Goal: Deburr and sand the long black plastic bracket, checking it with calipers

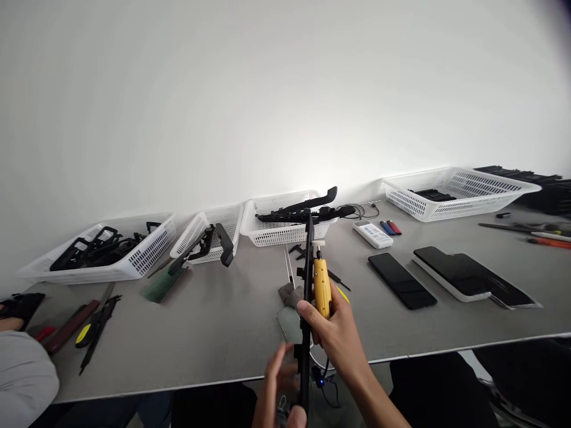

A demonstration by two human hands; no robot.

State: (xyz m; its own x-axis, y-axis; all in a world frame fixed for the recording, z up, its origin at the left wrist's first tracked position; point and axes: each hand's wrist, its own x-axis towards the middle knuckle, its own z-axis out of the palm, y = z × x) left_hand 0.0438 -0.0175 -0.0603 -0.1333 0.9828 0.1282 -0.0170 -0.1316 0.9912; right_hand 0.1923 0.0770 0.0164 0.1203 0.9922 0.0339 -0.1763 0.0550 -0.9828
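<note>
My right hand (339, 330) grips a yellow rotary tool (322, 288) with a small pale disc at its upward tip. Its thumb lies against a long, narrow black plastic part (307, 279) standing nearly upright in front of me. My left hand (279, 386), smeared by motion, is around the lower end of this part, with the thumb at the bottom edge of the view. The part runs close beside the tool; whether the disc touches it I cannot tell. Behind them lie a grey cloth-like piece (289, 294), tweezers (288, 264) and a greenish sheet (289, 324).
White baskets with black plastic parts line the wall: a left one (147, 255), a small one (234, 223), a middle one (267, 238) and a right one (428, 209). Phones (401, 280) lie to the right. Knives (91, 327) and another person's sleeve (27, 365) are at left.
</note>
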